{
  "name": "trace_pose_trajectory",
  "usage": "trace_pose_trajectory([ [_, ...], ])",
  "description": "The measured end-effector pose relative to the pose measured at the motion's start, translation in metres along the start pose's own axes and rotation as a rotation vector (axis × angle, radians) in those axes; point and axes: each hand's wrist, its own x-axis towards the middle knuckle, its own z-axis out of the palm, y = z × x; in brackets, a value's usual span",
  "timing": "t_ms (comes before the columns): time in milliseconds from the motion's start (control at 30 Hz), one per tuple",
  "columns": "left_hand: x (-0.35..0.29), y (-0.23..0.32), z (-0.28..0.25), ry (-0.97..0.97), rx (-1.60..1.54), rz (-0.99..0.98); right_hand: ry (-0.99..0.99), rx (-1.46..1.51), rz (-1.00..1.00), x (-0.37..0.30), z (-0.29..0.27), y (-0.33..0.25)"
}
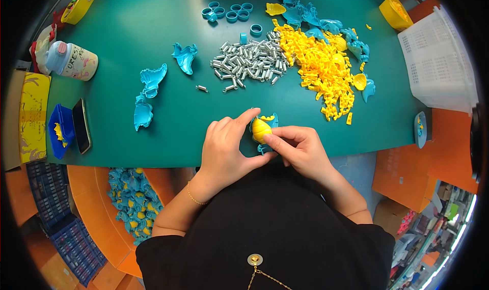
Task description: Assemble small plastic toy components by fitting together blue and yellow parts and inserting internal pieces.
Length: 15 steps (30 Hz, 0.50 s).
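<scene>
My left hand [221,142] grips a blue plastic shell piece [274,122] at the table's near edge, index finger at its far end and thumb at its near end. A rounded yellow ribbed piece [261,129] sits against that shell. The thumb and fingers of my right hand [303,148] pinch the yellow piece from the right. Much of the blue shell is hidden behind the yellow piece and my fingers. Beyond my hands lie a heap of small metal springs [249,61] and a larger pile of small yellow plastic parts [318,66].
Blue shell halves [152,80] lie to the left, with more [300,12] at the far right. Several blue rings [232,16] stand at the back. A bottle [76,61], a phone [81,126] and a white basket [435,61] flank the table. Below left, an orange bin holds blue-and-yellow pieces [133,203].
</scene>
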Motion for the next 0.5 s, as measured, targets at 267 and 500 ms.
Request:
trace_pose_trajectory([
  [267, 0.000, 0.002, 0.000, 0.027, 0.001, 0.017, 0.087, -0.083, -0.295, 0.005, 0.008, 0.016],
  [500, -0.002, -0.001, 0.001, 0.043, -0.018, 0.043, 0.109, -0.472, -0.487, 0.000, 0.009, 0.007],
])
